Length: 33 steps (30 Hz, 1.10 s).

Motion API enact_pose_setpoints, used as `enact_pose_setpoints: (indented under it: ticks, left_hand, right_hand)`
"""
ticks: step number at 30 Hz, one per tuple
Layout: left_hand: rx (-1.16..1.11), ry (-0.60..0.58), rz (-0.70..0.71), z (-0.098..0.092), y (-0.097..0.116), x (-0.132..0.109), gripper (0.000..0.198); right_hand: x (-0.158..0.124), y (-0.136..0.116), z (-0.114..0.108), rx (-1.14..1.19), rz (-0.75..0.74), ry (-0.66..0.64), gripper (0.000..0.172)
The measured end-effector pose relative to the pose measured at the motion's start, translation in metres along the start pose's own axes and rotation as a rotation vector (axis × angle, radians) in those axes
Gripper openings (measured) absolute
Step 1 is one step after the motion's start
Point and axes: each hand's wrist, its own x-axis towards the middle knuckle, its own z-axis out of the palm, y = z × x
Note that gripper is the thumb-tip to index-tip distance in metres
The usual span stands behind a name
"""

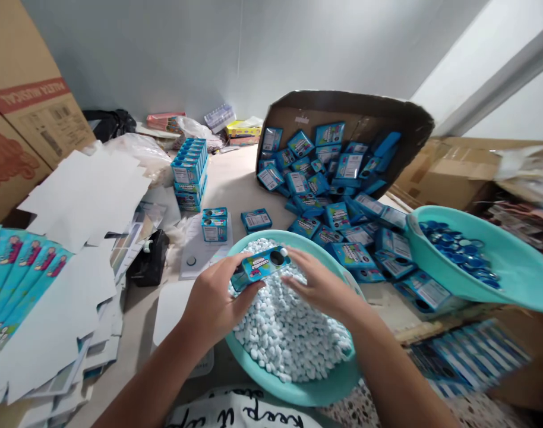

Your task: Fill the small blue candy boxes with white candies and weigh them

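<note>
My left hand grips the left end of a small blue candy box, thumb below and fingers behind. A dark round opening shows near the box's right end. My right hand is close to that end, its thumb and upper fingers apart. One white candy shows at the upper fingertips by the opening; whether they hold it I cannot tell. Below both hands sits a turquoise basin filled with small white round candies.
Many blue boxes spill from a tipped cardboard box. A turquoise bowl with shiny blue discs stands right. Stacked boxes, a tape dispenser and white card sheets lie left.
</note>
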Motion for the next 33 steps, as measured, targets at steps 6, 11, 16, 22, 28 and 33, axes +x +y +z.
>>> enact_pose_setpoints:
  ticks: [6,11,16,22,28,33]
  left_hand:
    - [-0.126,0.086,-0.147,-0.001,0.003,-0.003,0.031]
    - [-0.245,0.119,-0.259,-0.005,0.003,-0.006,0.029]
    - [-0.229,0.085,-0.249,-0.009,-0.001,-0.01,0.032]
    - [-0.103,0.033,-0.12,-0.008,-0.002,-0.013,0.028]
    - [-0.019,-0.081,0.03,-0.004,0.003,-0.01,0.028]
    - [-0.025,-0.073,0.033,-0.001,0.008,-0.007,0.032]
  right_hand:
    - [-0.004,0.002,0.013,-0.062,0.043,-0.221,0.057]
    - [0.001,0.002,0.016,-0.062,0.046,-0.158,0.028]
    - [0.005,0.006,0.017,-0.056,-0.003,-0.092,0.019]
    - [0.003,-0.008,-0.013,0.067,-0.081,0.105,0.016]
    - [-0.004,-0.049,-0.06,0.003,-0.3,0.166,0.021]
    - [-0.002,-0.074,-0.071,-0.252,-0.364,0.052,0.033]
